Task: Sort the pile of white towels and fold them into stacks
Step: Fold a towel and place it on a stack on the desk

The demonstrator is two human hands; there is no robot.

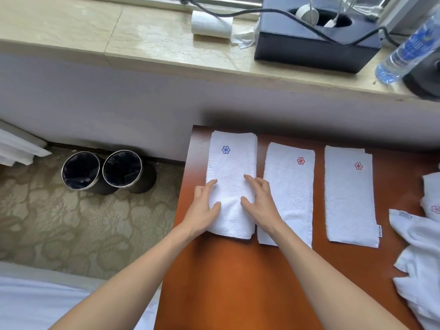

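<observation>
Pressing ten-o'clock blue-flower stack (232, 167) with left hand (203, 208), right hand (260, 203) spread flat; likely risking skewed layers through sideways sliding.

Near part of surface: bare wood (238, 282) runs from the towels' near ends to the near edge and is crossed only by the two forearms.
Strip between middle towel (290, 186) and right towel (347, 198): bare and open along its whole length.
Strip between blue-flower stack (232, 167) and middle towel: narrow; the right hand (259, 198) lies across its near part.
Left margin: a thin bare band beside the stack; the left hand (204, 206) covers its near part.
Right side: a crumpled towel pile (419, 246) fills the edge.
Far side: the wall (119, 103) rises just behind the towels.
Floor to the left: open carpet; two bins (81, 170) stand by the wall.
</observation>
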